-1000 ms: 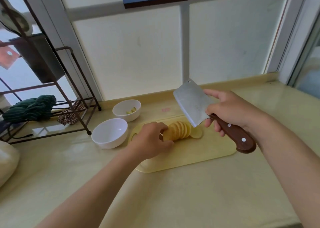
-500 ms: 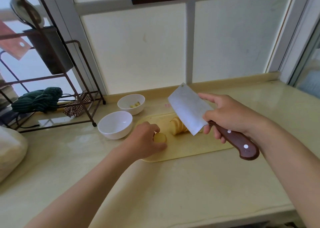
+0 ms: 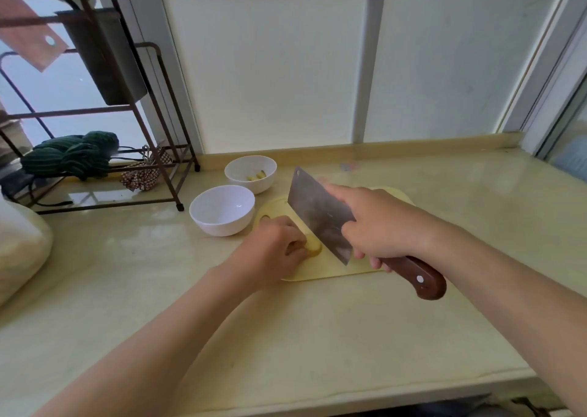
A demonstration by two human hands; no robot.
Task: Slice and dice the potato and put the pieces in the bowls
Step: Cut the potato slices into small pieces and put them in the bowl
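Head view: gripping cleaver [image 3: 317,213] in right hand [image 3: 378,226], blade just beside potato slices [image 3: 313,246], pinching those with curled left hand [image 3: 273,248].

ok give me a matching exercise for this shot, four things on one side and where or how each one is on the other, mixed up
Things
1. cleaver
2. nearer white bowl
3. farther white bowl
4. potato

States
A. holds a few cut pieces
B. gripped by the right hand
C. held down by the left hand on the yellow cutting board
D. nothing visible inside

Pairs: 1-B, 2-D, 3-A, 4-C
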